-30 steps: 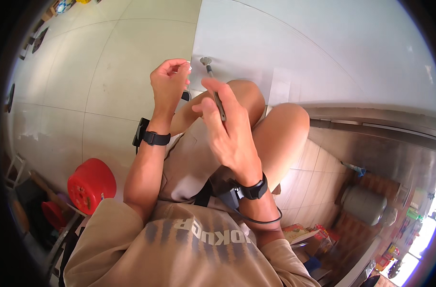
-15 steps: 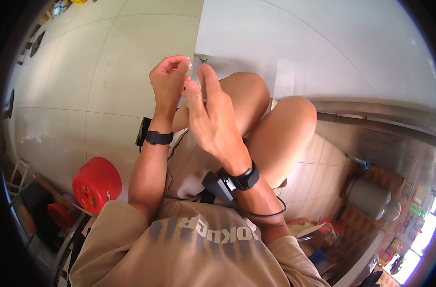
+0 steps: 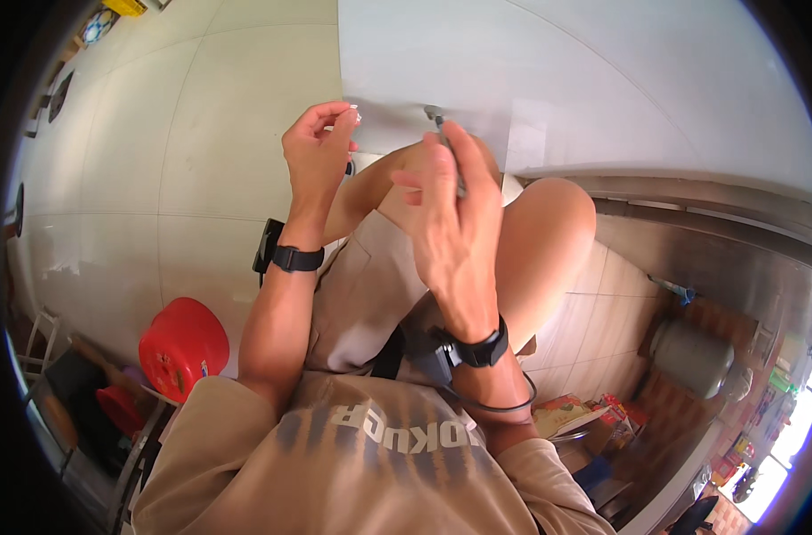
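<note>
My left hand [image 3: 319, 152] is raised ahead of my lap. Its thumb and fingertips pinch a small white piece [image 3: 356, 113], too small to name. My right hand [image 3: 459, 218] is closed round a slim, dark grey tool with a rounded tip [image 3: 434, 112]; fingers cover most of its handle, and its kind is unclear. That tip points away from me, a short gap to the right of the white piece. Both hands are above my bent legs [image 3: 549, 232], and a black strap circles each wrist.
A pale glossy panel [image 3: 584, 80] spans the area ahead and right, beside light floor tiles [image 3: 94, 169]. At left stands a red plastic tub or stool [image 3: 185, 348]. A grey cylinder [image 3: 693, 357] lies at right, with packages [image 3: 571, 419] nearer me.
My right hand has moved right with the grey tool, away from my left hand. The left hand stays nearly in place, still pinching the white piece.
</note>
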Demonstrator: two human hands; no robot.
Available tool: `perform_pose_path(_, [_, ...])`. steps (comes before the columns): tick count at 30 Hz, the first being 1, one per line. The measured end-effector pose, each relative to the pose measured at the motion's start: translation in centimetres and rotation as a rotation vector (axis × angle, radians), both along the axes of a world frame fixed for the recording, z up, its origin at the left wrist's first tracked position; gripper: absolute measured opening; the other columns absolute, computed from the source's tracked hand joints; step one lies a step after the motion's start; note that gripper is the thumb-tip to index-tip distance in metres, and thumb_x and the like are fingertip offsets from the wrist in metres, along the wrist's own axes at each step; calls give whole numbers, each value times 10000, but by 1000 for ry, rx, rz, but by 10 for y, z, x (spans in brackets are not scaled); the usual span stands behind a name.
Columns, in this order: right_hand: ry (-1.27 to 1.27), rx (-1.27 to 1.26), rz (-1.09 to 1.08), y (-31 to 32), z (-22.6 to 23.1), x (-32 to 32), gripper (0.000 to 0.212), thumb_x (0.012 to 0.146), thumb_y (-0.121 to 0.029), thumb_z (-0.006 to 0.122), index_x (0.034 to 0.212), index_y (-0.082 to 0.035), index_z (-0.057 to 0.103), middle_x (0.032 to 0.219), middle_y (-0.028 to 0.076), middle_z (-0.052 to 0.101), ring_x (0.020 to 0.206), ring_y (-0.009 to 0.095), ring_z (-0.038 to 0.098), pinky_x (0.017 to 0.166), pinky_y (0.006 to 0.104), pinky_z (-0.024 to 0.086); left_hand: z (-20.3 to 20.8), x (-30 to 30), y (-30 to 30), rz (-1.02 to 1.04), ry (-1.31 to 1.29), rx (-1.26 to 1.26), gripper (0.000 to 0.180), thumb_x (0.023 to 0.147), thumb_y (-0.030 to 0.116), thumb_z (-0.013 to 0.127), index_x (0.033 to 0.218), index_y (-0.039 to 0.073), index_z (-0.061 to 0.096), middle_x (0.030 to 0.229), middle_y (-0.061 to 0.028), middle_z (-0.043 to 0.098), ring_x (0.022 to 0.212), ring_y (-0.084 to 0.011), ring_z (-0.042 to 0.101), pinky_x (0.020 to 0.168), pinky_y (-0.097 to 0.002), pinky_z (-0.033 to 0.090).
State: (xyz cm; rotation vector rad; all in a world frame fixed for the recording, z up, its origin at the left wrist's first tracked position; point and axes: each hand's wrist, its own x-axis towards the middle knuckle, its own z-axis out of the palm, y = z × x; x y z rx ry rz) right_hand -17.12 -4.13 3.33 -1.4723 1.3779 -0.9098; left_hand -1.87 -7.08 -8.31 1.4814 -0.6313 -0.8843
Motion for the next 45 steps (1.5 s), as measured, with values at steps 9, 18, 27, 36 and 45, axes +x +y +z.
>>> perform_pose_path(9, [-309,8,-340,-3,13,-35,458,1035,-225,431,1298,128,559,1043,210,732,682,171,674,611,271,505,11,-17,-11,-65,-42,-21,170,909,154,722,1012,19,724,900,-47,730,653,-97,631,560,-232,480])
perform_pose_path(18, [-301,42,-541,-5,26,-49,296,1002,-186,449,1183,33,532,1089,230,704,703,186,646,686,297,496,6,-21,-16,-150,-141,-80,121,896,111,731,971,18,749,858,-49,729,639,-102,633,589,-248,503])
perform_pose_path(27, [-487,-5,-588,-14,4,-75,235,1031,-183,454,1135,28,453,1095,274,666,865,314,724,786,348,572,23,-16,-13,-250,-234,-94,123,886,97,739,970,10,761,809,-37,737,641,-99,646,600,-246,517])
perform_pose_path(36, [-603,-231,-698,-9,-14,-114,234,1038,-161,444,1169,33,462,1109,306,655,890,379,729,738,367,607,38,-26,-6,-273,-192,-110,149,900,129,747,1008,26,748,899,-45,751,672,-89,644,579,-232,485])
perform_pose_path(45, [-774,-200,-718,-4,-15,-132,286,1053,-177,458,1217,57,441,1156,325,625,945,385,720,764,374,611,75,-38,0,-240,-158,-207,134,900,81,742,998,-9,746,868,-55,746,656,-83,639,595,-226,514])
